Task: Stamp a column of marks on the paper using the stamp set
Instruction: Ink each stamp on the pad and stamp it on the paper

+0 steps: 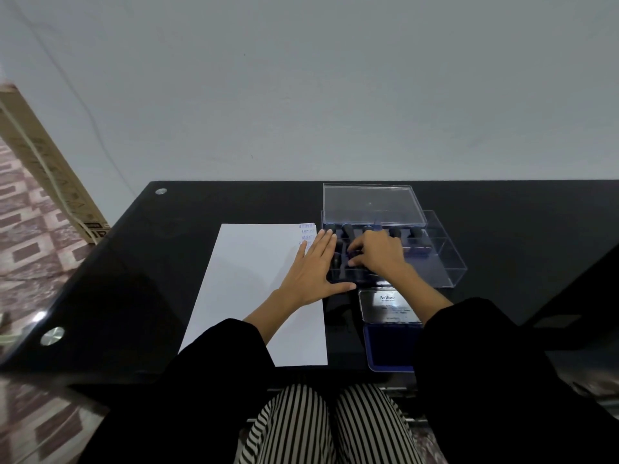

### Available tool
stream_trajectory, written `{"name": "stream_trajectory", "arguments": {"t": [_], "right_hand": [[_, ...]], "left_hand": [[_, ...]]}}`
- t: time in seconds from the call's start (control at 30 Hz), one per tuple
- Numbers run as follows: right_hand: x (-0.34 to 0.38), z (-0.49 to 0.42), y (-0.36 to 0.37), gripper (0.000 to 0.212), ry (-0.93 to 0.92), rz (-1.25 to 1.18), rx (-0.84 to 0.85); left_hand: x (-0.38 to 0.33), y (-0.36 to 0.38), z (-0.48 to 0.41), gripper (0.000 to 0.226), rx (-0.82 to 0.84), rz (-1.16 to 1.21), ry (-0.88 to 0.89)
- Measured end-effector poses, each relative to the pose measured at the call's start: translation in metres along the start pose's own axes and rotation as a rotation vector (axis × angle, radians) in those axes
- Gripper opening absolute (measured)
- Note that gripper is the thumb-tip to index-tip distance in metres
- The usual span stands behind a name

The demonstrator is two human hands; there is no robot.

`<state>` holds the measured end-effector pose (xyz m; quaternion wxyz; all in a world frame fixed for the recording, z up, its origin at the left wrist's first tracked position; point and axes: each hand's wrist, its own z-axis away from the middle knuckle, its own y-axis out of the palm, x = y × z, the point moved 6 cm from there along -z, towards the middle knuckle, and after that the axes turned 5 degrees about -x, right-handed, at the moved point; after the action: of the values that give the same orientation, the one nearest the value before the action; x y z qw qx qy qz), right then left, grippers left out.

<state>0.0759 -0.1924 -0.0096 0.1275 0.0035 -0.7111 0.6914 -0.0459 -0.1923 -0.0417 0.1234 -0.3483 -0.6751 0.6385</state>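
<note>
A white sheet of paper [254, 289] lies on the black table, with several blue stamped marks [307, 233] in a column at its far right corner. My left hand [313, 269] rests flat with straight fingers on the paper's right edge, thumb spread against the clear stamp box [442, 256]. The box holds a row of dark-handled stamps [395, 233]. My right hand [376, 254] reaches into the box with fingers curled around a dark stamp [353, 254], mostly hidden under the fingers. An open blue ink pad [390, 349] sits near me, its lid [388, 306] tilted up.
The box's clear lid [371, 204] stands open at the back by the wall. The black glass table [167, 279] has metal studs at its left corners. A long cardboard box [50, 169] leans against the wall at the left.
</note>
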Motion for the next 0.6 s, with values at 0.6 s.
{"name": "stream_trajectory", "arguments": {"t": [0.6], "right_hand": [[0.025, -0.006, 0.016, 0.036, 0.129, -0.203, -0.033]], "left_hand": [[0.003, -0.003, 0.003, 0.097, 0.012, 0.074, 0.004]]}}
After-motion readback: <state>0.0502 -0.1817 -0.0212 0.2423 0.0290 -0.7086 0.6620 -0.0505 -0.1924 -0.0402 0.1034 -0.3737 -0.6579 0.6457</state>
